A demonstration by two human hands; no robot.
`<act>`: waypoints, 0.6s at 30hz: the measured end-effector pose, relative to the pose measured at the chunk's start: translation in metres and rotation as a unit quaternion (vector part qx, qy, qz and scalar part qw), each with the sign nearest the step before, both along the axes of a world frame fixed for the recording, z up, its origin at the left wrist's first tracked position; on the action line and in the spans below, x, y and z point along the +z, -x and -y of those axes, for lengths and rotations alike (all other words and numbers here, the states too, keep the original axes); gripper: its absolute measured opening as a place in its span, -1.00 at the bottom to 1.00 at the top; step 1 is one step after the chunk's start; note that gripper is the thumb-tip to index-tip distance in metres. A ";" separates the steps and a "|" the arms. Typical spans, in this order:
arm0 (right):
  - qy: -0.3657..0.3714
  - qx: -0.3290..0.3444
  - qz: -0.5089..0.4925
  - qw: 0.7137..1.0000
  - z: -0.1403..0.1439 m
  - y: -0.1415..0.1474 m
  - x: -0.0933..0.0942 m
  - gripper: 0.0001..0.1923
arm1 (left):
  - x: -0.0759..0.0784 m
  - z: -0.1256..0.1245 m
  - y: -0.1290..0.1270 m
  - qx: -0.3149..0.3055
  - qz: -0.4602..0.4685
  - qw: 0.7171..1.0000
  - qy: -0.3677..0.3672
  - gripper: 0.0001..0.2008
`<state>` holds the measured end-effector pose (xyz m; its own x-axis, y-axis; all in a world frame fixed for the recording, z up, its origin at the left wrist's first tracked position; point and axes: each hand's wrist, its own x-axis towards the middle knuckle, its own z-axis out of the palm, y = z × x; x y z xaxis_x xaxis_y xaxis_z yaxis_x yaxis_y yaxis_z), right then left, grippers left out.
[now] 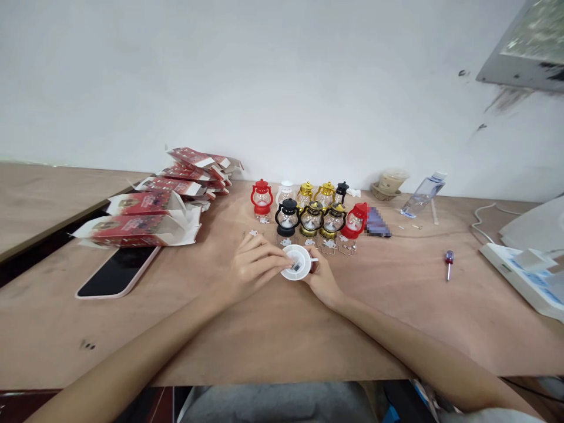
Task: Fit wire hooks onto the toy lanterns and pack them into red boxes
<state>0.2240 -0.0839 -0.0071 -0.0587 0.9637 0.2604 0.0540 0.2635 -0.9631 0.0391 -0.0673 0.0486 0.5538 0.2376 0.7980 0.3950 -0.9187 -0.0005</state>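
A white lantern (304, 267) is tipped so that its round underside faces me, with a small dark part in the recess at its middle. My right hand (325, 281) is closed around its far right side, and a bit of white handle sticks out there. My left hand (255, 263) has its fingertips drawn together at the recess; whatever they pinch is too small to make out. Just beyond stand several small lanterns, among them a black one (288, 218), a red one (262, 198) and a bronze one (311, 220), with wire pieces and white tags before them.
Red printed boxes (132, 229) are piled at the left, above a phone (118, 271). To the right lie a screwdriver (449, 264) and a power strip (520, 279). A tilted water bottle (423, 194) and a lidded cup (391, 183) stand near the wall.
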 end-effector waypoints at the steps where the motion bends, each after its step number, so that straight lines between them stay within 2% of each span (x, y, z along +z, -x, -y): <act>1: 0.001 0.001 -0.001 1.000 0.000 0.000 0.000 -0.65 | 0.002 0.000 0.000 0.008 -0.013 1.000 -0.005 -0.87; 6: 0.007 0.002 -0.006 1.000 -0.001 0.000 -0.001 -0.66 | 0.010 0.001 0.004 0.014 -0.073 0.995 -0.063 -0.85; 8: 0.008 0.005 -0.009 1.000 -0.001 0.000 -0.001 -0.66 | 0.011 0.002 0.004 0.012 -0.075 0.996 -0.056 -0.87; 10: 0.010 0.008 -0.009 1.000 -0.001 -0.001 -0.001 -0.65 | 0.010 0.002 0.003 0.010 -0.058 0.998 -0.014 -0.87; 13: 0.009 0.007 -0.004 1.000 -0.001 0.000 -0.001 -0.65 | 0.008 0.003 0.000 0.000 -0.022 0.996 0.089 -0.88; 18: 0.005 0.010 0.007 1.000 0.001 0.000 0.001 -0.69 | 0.004 0.002 -0.004 -0.033 0.066 0.959 0.272 -0.90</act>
